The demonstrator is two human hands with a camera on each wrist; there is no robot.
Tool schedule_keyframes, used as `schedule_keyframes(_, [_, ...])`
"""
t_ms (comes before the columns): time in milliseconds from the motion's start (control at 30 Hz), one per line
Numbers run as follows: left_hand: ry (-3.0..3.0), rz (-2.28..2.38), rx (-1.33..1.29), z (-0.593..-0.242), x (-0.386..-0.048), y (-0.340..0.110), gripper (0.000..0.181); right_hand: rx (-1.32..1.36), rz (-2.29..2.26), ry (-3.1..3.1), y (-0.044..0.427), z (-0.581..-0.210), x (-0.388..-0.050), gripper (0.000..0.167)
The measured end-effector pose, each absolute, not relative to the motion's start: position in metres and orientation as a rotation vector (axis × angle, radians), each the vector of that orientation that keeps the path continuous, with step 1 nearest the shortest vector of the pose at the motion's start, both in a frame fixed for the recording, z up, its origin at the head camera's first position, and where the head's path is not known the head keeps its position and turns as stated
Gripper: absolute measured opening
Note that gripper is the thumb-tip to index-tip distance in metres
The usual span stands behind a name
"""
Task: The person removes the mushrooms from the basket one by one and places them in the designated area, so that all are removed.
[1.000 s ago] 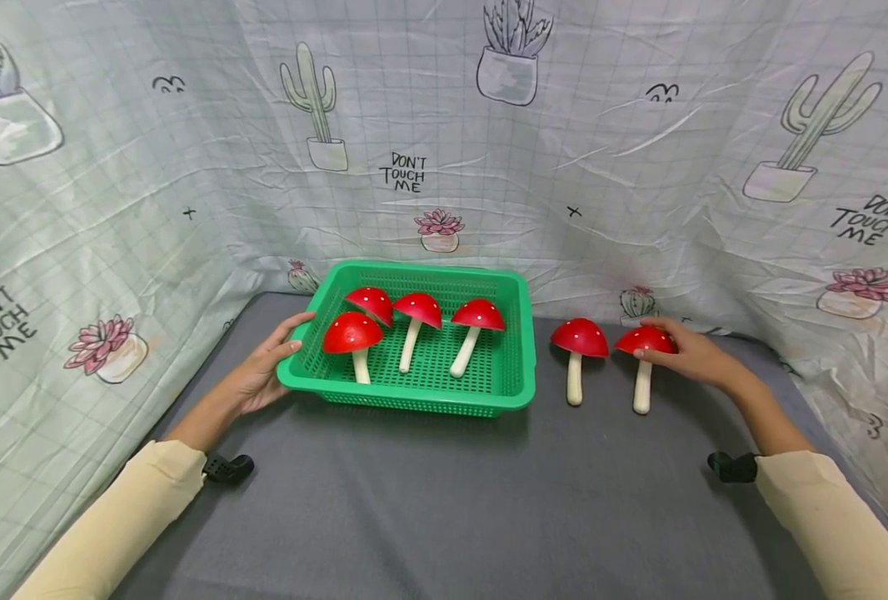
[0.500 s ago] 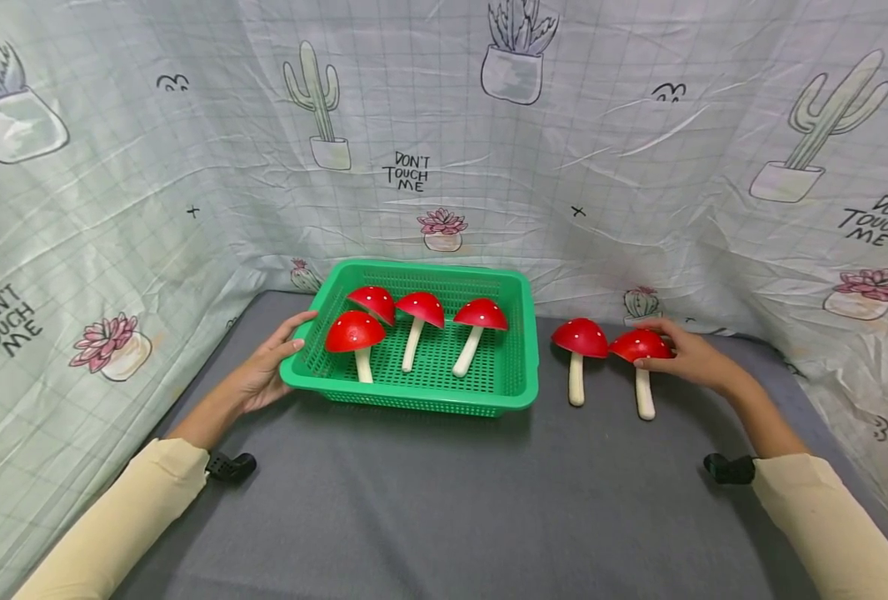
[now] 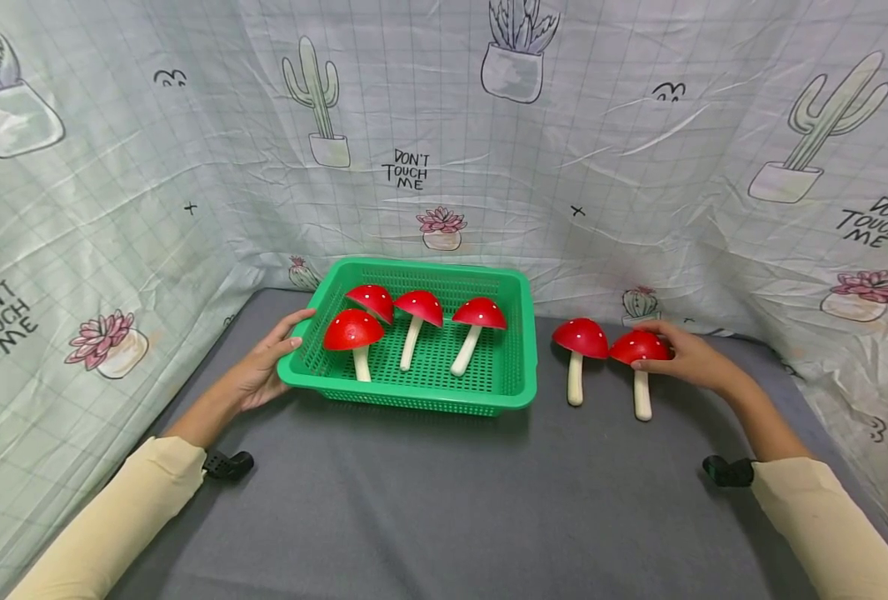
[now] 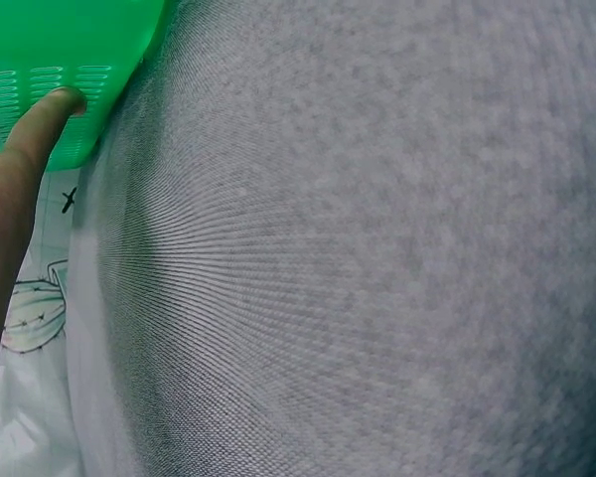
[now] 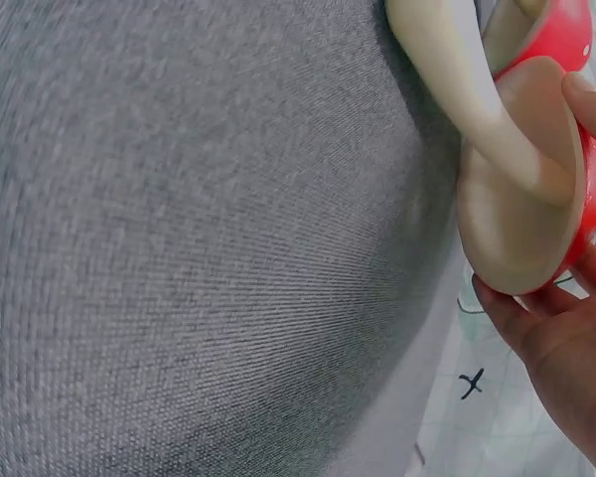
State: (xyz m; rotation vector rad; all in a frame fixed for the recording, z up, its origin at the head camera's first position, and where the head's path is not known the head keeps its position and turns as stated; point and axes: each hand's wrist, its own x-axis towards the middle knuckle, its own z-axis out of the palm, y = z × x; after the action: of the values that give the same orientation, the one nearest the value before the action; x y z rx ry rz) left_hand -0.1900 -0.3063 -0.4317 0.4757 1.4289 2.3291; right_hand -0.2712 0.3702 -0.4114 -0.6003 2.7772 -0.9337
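Note:
My left hand [image 3: 267,367] rests against the left end of a green plastic basket [image 3: 406,398], index finger at the rim; the other fingers are partly hidden. In the left wrist view a straight digit touches the basket's slotted outer wall [image 4: 25,84]. Several red-capped toy mushrooms lie inside, one at the front left [image 3: 354,331]. At the right, my right hand [image 3: 687,354] grips the cap of another toy mushroom [image 3: 642,393], its cream stem pointing toward me. In the right wrist view thumb and fingers hold the cap edge of that mushroom [image 5: 517,229].
A second loose toy mushroom [image 3: 580,337] lies between the basket and the held one, its cap next to the held cap. Grey cloth [image 3: 444,508] covers the table. A printed curtain [image 3: 481,150] hangs close behind and at both sides.
The mushroom in my right hand has shifted slightly left and toward me, so its cap now meets the neighbouring one. My left hand and the basket stay in place.

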Motion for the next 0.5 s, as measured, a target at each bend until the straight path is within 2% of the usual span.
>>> schedule_keyframes(500, [1.455,2.324,0.467,-0.4328,-0.1895,-0.307,0.051,-0.628,-0.992,2.722,0.3634,-0.4139,-0.2738,0.068])
